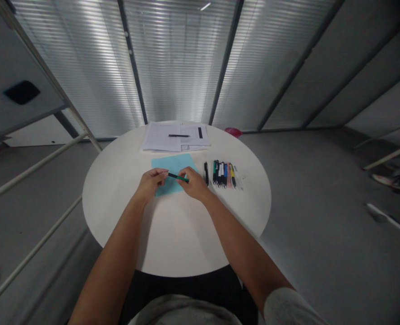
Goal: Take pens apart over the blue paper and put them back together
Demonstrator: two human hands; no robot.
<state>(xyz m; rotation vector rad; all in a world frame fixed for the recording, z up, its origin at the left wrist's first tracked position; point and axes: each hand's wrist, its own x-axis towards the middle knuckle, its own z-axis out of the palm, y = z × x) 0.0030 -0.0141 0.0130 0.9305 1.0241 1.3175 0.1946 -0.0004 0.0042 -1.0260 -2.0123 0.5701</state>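
Observation:
A dark pen with a green section (pixel 177 177) is held between my two hands, above a light blue sheet (pixel 172 163). My left hand (pixel 151 182) pinches its left end. The fingers of my right hand (pixel 192 181) close on the green end. Just right of my right hand, a black pen (pixel 206 173) lies by itself on the white round table (pixel 181 243). Farther right, several pens (pixel 223 174) in green, black, white, blue, pink and yellow lie side by side.
White papers (pixel 162 136) lie at the table's far side, with a black pen (pixel 178 136) on top. A metal frame (pixel 34 167) stands to the left. Beyond the table are glass panels with blinds, and a red object (pixel 233 132) near the floor.

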